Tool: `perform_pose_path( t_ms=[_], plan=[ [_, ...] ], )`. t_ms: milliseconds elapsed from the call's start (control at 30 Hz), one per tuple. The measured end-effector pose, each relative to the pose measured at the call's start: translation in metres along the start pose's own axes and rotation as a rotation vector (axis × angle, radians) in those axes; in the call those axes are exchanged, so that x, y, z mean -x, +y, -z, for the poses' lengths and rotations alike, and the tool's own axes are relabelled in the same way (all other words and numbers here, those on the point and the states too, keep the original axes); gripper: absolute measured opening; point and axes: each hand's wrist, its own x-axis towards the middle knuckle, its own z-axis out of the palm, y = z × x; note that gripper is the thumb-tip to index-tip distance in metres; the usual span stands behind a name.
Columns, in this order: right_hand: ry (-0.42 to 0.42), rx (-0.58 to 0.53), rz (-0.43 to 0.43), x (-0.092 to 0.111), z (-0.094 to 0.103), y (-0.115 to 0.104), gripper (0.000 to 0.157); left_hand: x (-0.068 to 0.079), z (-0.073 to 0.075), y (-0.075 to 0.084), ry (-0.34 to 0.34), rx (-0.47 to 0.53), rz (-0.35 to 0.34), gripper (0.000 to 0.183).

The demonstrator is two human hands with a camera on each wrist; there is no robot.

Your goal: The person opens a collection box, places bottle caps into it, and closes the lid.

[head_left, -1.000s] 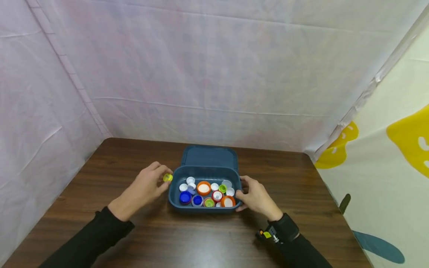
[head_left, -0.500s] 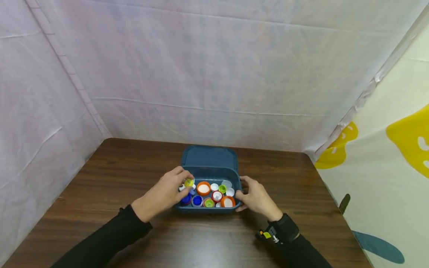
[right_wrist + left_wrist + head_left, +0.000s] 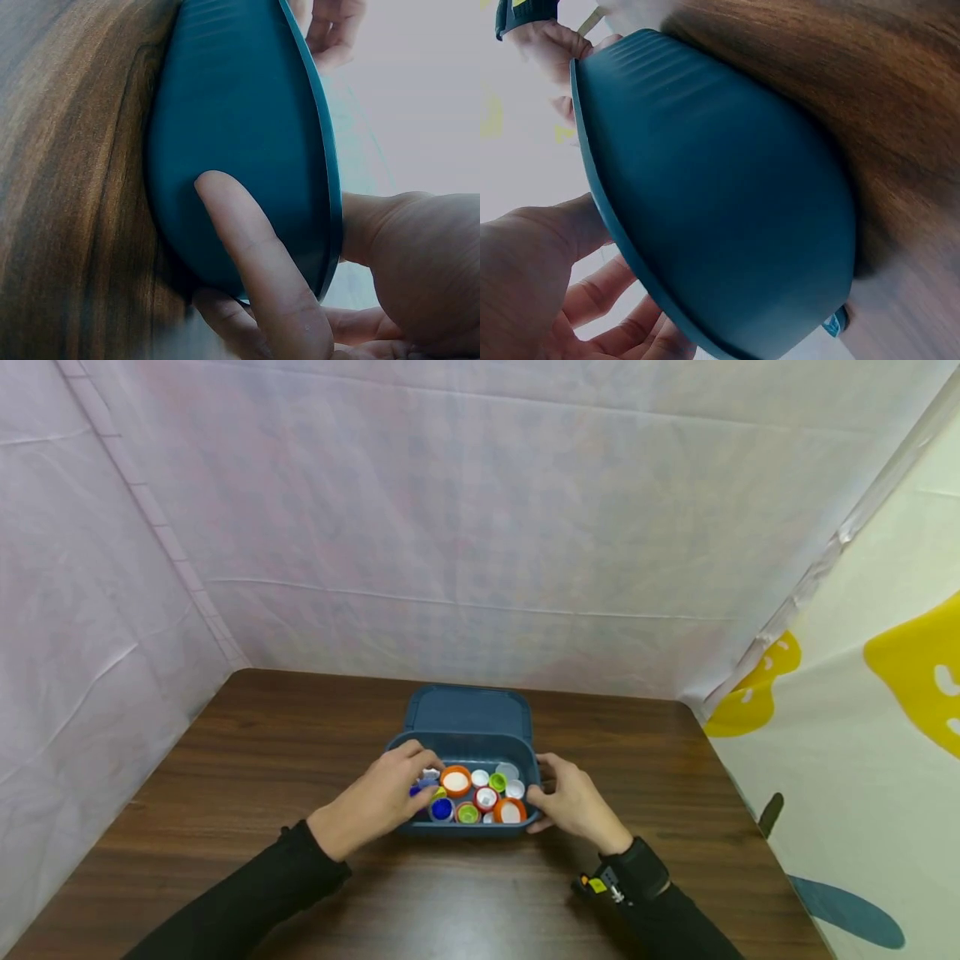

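Observation:
A dark blue plastic box (image 3: 480, 830) stands on the table, with bottle caps of several colours inside. My left hand (image 3: 386, 789) reaches over its left side, thumb and index finger apart. Just past the thumb tip lies a yellow bottle cap (image 3: 439, 792), partly covered by the hand. In the left wrist view, the box wall hides the left fingertips. My right hand (image 3: 573, 802) grips the box's right end, its thumb over the rim. The right wrist view has one finger (image 3: 247, 240) of that hand against the outer wall. An orange cap (image 3: 455, 782) sits near the left fingers.
Directly behind the box is a matching dark blue lid (image 3: 468, 712). The brown wood-grain table (image 3: 300, 702) ends at a pale fabric wall (image 3: 465, 527) at the back. More fabric, with yellow shapes, hangs on the right.
My left hand has moved right, from beside the box to over its inside, carrying the yellow cap, which now lies lower among the other caps. The right hand has stayed on the box.

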Motion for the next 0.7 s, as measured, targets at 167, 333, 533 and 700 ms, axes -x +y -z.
perform_pose_path(
  t_ms=[167, 333, 533, 700],
  plan=[
    [-0.004, -0.003, 0.0, 0.0, 0.0, 0.001, 0.064, 0.002, 0.004, -0.003, 0.025, 0.0, -0.006, 0.033],
    [-0.007, -0.008, 0.002, 0.0, 0.001, 0.001, 0.064, 0.004, 0.007, -0.006, 0.043, -0.004, 0.01, 0.034],
    [-0.004, -0.009, 0.003, 0.0, 0.001, 0.001, 0.064, 0.008, 0.01, -0.013, 0.094, -0.059, 0.036, 0.034],
    [-0.002, -0.007, 0.003, 0.0, 0.0, 0.001, 0.064, 0.013, 0.012, -0.019, 0.164, -0.07, 0.07, 0.042]
  ],
)
